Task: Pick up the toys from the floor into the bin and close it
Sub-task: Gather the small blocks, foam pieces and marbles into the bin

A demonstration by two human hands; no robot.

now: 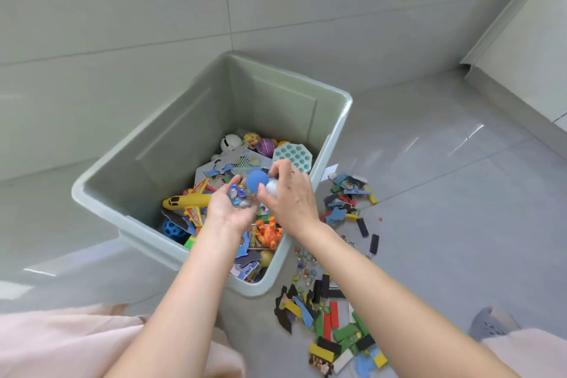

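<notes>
Head view: over the bin [171,144], cupped left hand [228,209] cradles marbles [238,198], right hand [290,196] grips two balls [257,182]; tilting could spill marbles onto near-right floor clutter.

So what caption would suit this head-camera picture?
Left hand cupping marbles, right hand holding two balls above the toy bin.

Pale green bin [171,144]; blue ball [256,180], white ball [272,187]; yellow plane [187,201]; orange figure [269,233]; grey tiled floor [429,193].
</notes>
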